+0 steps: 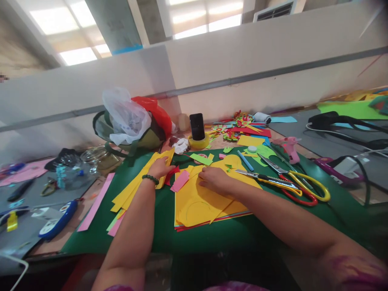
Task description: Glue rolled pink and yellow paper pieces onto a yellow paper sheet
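1. The right hand (214, 180) rests on the stack of thin yellow paper sheets (214, 204), fingers curled downward; whether they pinch a sheet cannot be told.
2. The left hand (157, 166) lies just left of the stack, its fingers apart over the long yellow paper strips (130, 193); no firm grip shows.
3. At the stack's left edge, near the left fingers, is a small crumpled-looking red paper scrap (172, 177). Lying on the stack beside it is a pink paper rectangle (180, 180).
4. For handling these loose papers well, I would press lightly with one palm and lift a single sheet by its edge with the other (thin paper creases easily).
5. A yellow-and-black box cutter (274, 180) reaches over the stack's right side, so that forearm is best kept clear of its tip.
6. Right of the stack lie metal scissors with red and yellow handles (296, 176); farther right is a pink plastic glue gun (290, 149).
7. Beyond the stack, a black phone (197, 126) stands upright at a yellow tape roll (198, 142).
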### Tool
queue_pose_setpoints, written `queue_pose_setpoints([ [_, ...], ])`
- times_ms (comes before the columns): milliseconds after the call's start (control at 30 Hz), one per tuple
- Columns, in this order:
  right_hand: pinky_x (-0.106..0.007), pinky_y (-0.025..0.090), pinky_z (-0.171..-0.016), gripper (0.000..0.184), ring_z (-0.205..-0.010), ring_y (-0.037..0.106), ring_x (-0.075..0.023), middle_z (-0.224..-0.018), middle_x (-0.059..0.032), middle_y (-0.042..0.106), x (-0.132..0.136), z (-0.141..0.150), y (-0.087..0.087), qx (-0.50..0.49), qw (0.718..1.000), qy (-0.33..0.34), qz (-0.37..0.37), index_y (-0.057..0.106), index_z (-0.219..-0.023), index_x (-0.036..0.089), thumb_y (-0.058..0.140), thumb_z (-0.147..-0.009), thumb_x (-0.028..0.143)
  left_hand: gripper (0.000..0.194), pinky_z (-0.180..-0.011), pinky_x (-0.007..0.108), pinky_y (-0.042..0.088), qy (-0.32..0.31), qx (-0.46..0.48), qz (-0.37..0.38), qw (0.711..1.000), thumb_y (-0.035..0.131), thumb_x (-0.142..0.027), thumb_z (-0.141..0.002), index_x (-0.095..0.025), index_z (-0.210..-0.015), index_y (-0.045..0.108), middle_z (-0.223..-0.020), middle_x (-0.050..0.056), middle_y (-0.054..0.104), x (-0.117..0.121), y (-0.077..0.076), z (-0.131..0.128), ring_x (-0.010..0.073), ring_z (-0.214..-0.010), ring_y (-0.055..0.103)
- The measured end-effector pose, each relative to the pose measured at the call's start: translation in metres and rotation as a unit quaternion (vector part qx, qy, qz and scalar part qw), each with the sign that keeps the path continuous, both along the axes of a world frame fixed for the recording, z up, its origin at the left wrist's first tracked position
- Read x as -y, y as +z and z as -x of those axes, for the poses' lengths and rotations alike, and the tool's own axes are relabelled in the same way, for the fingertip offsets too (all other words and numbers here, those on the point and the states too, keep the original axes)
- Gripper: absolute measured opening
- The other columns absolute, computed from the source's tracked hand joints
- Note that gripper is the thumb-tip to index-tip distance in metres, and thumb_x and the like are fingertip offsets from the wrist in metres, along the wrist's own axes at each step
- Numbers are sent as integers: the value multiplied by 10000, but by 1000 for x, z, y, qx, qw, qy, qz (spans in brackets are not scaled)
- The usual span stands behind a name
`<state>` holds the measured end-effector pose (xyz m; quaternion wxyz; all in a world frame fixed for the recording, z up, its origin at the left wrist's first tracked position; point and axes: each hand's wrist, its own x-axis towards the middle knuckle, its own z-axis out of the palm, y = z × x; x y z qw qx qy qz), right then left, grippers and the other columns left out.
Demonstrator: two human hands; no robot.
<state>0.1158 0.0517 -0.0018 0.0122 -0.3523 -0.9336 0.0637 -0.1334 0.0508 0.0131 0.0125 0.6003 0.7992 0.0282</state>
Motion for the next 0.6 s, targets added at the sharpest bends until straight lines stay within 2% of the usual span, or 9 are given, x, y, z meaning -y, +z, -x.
queue_pose_setpoints([
  [67,-281,477,-754,291,-1044,629,-241,-1143,-97,670,-6,-3,0,-13,1000,-14,1,658,-1125,202,492,-931,340,684,-981,382,430,4,-15,-14,1000,640,-340,-761,-190,-1401,451,-1363,155,550,3,3,-1,320,-1239,516],
  [133,-287,478,-766,310,-1082,617,-248,-1168,-101,664,-12,-6,1,-27,999,-32,1,643,-1161,199,477,-942,341,687,-974,437,432,15,-49,-27,998,616,-268,-770,-213,-1427,423,-1385,174,516,7,5,-4,353,-1250,494],
  [233,-286,473,-784,307,-1111,604,-246,-1175,-106,669,-18,-10,5,-44,998,-48,4,646,-1168,196,485,-943,329,665,-990,489,415,18,-124,-57,990,519,-149,-820,-237,-1464,379,-1420,194,473,12,7,-10,357,-1287,460],
  [300,-281,468,-785,291,-1085,616,-234,-1170,-98,678,-20,-12,7,-57,997,-54,5,659,-1148,205,484,-944,318,671,-1036,531,364,-1,-154,-62,986,475,-102,-845,-253,-1486,343,-1488,199,395,14,7,-14,355,-1363,377],
  [367,-284,462,-782,280,-1034,633,-226,-1142,-90,692,-22,-15,9,-69,996,-64,1,677,-1102,204,460,-951,297,636,-1067,554,323,-46,-149,-33,987,495,-100,-852,-282,-1455,404,-1543,172,321,13,8,-18,346,-1419,288],
  [433,-292,460,-772,275,-959,649,-218,-1078,-86,709,-27,-19,11,-108,991,-81,-12,695,-1036,193,446,-949,270,520,-1087,561,297,-95,-128,-15,987,586,-179,-841,-303,-1345,550,-1562,127,304,11,10,-23,344,-1438,240],
  [533,-298,466,-766,237,-851,645,-198,-953,-80,713,-36,-30,15,-256,958,-110,-62,694,-953,175,475,-925,261,367,-1113,539,266,-152,-99,-71,981,688,-343,-796,-287,-1159,689,-1519,92,380,12,16,-38,345,-1403,299],
  [600,-290,480,-735,246,-781,630,-173,-906,-71,694,-42,-38,19,-391,906,-131,-101,663,-991,169,455,-934,286,380,-1065,446,357,-193,-60,-79,976,677,-416,-795,-252,-1138,696,-1399,103,507,16,19,-49,310,-1277,462],
])
